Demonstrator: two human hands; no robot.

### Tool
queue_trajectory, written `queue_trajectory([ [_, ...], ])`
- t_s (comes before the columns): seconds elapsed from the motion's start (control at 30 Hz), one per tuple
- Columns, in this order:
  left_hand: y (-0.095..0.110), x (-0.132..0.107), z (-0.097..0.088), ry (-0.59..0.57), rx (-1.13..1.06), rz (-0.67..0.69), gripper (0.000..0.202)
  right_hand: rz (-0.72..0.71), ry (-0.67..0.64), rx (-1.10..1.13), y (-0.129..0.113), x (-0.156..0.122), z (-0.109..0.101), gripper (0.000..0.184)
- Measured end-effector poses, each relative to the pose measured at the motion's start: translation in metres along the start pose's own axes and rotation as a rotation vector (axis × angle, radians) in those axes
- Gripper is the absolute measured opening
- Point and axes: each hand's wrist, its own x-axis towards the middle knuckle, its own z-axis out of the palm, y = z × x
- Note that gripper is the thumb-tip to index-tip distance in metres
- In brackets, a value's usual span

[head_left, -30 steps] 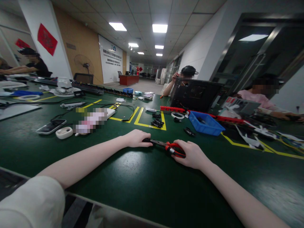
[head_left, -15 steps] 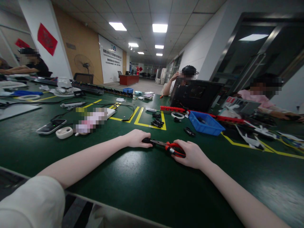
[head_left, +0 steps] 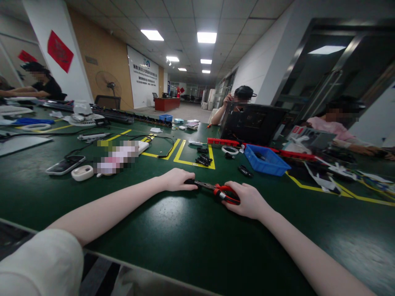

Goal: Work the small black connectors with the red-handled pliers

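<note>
My left hand (head_left: 176, 179) is closed on a small black part (head_left: 190, 181), mostly hidden by the fingers, so its kind cannot be made out. Long-nose pliers (head_left: 217, 190) with red and black handles are gripped in my right hand (head_left: 246, 199). Their jaws point left and meet the black part at my left fingertips. Both hands are low over the green table (head_left: 173, 230). Beyond them, several small black parts (head_left: 203, 159) lie in a heap inside a yellow taped outline, and another black piece (head_left: 245, 171) lies to its right.
A blue bin (head_left: 268, 162) with dark items stands at right, before a black computer case (head_left: 253, 123). At left lie a phone (head_left: 66, 165), a cream case (head_left: 82, 173) and a cable (head_left: 168, 150). Co-workers sit at the far side, left and right.
The view has shifted very slightly. Both hands keep the same hold on the black part and the pliers, with no clear movement between them.
</note>
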Motion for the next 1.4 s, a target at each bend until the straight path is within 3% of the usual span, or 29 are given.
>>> queue_trajectory([
  [0.63,0.0019,-0.0003,-0.0012,0.001,-0.012,-0.004,0.037,0.006,-0.037,0.01,0.0001,0.0015,-0.001,0.041],
  [0.9,0.0011,-0.0002,-0.0002,-0.005,0.002,-0.028,0.04,0.003,0.038,-0.033,0.0021,-0.0007,0.004,0.045],
  [1.4,0.0009,-0.0002,0.0002,0.008,-0.005,-0.006,0.038,-0.005,0.011,-0.034,0.0022,-0.0003,0.0032,0.046],
])
